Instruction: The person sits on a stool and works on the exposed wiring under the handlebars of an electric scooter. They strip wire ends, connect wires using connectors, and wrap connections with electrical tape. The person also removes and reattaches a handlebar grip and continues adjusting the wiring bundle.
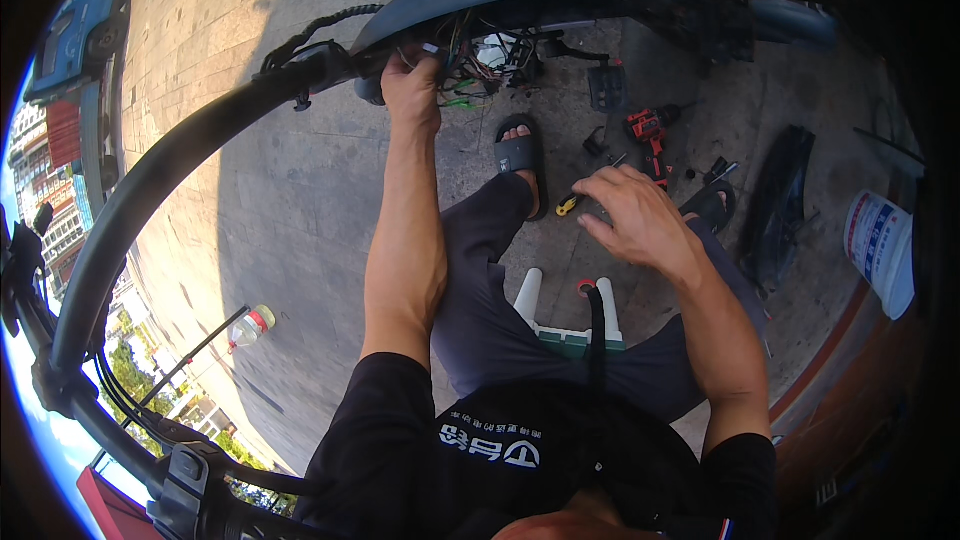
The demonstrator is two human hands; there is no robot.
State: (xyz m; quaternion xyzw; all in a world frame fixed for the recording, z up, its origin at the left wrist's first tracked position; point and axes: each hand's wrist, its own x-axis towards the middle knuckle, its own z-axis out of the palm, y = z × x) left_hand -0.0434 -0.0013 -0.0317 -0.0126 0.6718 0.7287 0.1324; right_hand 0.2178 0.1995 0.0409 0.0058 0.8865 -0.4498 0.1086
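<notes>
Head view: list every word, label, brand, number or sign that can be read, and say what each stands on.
I describe printed lettering here without copying it.
Black shirt: large white characters, with a smaller white line beside them, upside down in the picture.
White bucket: blue printing on its side, too small to read surely.
Dark sandal: a small pale mark on the strap, too small to read.

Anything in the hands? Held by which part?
Can't tell for sure. Left hand is at the wires, its grip hidden; right hand is over a yellow-and-black tool, possibly gripping it mid-length.
</notes>
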